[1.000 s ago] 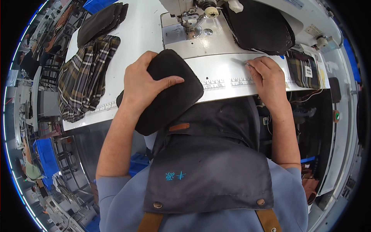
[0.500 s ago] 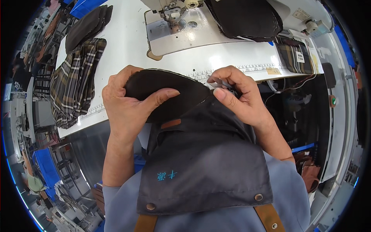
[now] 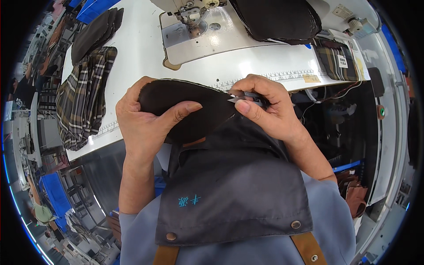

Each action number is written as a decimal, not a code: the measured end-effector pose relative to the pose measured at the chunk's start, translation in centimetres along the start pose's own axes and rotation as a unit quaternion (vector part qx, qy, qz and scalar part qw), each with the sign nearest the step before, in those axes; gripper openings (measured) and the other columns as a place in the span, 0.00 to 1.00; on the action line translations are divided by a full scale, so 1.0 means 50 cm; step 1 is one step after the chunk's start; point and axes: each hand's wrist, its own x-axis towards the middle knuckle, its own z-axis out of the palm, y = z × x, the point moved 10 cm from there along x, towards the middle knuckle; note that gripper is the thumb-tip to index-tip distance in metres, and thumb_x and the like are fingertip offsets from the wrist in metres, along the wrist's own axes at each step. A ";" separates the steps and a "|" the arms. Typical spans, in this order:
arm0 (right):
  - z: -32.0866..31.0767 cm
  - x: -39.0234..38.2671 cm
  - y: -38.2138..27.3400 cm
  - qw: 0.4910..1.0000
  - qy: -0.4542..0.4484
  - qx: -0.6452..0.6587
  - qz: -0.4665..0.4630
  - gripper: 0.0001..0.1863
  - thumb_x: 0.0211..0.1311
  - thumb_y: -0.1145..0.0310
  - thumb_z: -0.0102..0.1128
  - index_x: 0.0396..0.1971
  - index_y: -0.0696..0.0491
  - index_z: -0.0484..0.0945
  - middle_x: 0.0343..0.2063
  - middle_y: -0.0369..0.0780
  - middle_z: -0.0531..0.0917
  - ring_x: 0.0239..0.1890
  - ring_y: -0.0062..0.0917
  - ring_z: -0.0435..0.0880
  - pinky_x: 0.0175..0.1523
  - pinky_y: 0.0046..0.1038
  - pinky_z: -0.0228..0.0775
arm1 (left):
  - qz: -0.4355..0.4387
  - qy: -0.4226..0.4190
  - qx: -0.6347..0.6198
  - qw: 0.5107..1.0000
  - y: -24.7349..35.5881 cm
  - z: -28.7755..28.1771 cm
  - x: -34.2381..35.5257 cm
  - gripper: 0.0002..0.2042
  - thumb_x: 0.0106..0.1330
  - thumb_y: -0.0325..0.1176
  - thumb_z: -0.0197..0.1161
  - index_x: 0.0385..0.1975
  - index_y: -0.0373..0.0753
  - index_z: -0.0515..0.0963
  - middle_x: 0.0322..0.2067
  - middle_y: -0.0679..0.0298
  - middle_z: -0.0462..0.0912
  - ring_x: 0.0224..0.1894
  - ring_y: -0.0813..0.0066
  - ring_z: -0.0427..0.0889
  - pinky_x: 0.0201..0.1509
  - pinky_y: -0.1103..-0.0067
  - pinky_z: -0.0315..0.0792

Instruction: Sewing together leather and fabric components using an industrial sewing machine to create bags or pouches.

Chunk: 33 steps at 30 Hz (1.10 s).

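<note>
On the counter (image 3: pixel 137 62), the sewing machine (image 3: pixel 190 26) stood far ahead, a dark stack (image 3: pixel 278 20) right of it, a plaid piece (image 3: pixel 335 62) farther right, and plaid fabric (image 3: pixel 86 95) far left. Your left hand (image 3: pixel 143 112) pinched the black piece (image 3: pixel 194 90) at the counter's near edge; its visible long axis ran left to right, a corner pointing right. Your right hand's fingers held metal snips (image 3: pixel 251 95), partly hiding them, tip at that corner.

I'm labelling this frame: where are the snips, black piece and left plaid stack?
Snips (image 3: pixel 251 94): head view, metal body.
Black piece (image 3: pixel 183 92): head view, upper face.
Left plaid stack (image 3: pixel 85 99): head view, visible middle.
</note>
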 end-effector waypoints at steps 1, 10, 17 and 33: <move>0.001 0.001 0.001 1.000 0.000 0.001 0.000 0.14 0.65 0.65 0.66 0.43 0.60 0.81 0.32 0.37 0.81 0.33 0.20 0.74 0.41 0.22 0.66 | 0.001 0.000 -0.004 1.000 0.002 0.000 0.000 0.17 0.45 0.27 0.84 0.31 0.33 0.81 0.27 0.62 0.89 0.29 0.79 0.87 0.35 0.83 0.79; -0.001 0.005 0.003 0.999 0.036 0.011 -0.033 0.10 0.64 0.66 0.69 0.38 0.57 0.83 0.27 0.35 0.82 0.28 0.17 0.76 0.34 0.20 0.67 | 0.004 -0.006 -0.022 1.000 -0.002 0.001 -0.002 0.16 0.47 0.26 0.83 0.31 0.33 0.81 0.27 0.62 0.89 0.30 0.80 0.87 0.36 0.83 0.80; -0.001 -0.001 0.001 0.999 0.023 0.009 -0.035 0.10 0.64 0.67 0.69 0.38 0.57 0.83 0.27 0.36 0.82 0.28 0.17 0.76 0.35 0.21 0.68 | -0.001 -0.002 -0.021 1.000 -0.003 0.003 -0.009 0.16 0.46 0.26 0.84 0.31 0.33 0.81 0.27 0.62 0.89 0.30 0.79 0.87 0.36 0.83 0.80; -0.028 0.011 0.015 0.997 0.065 0.046 -0.017 0.16 0.57 0.65 0.74 0.39 0.57 0.79 0.30 0.32 0.78 0.31 0.15 0.70 0.37 0.20 0.64 | -0.018 0.005 -0.025 1.000 0.005 -0.020 0.006 0.16 0.47 0.29 0.84 0.30 0.33 0.82 0.28 0.61 0.89 0.30 0.79 0.87 0.35 0.82 0.80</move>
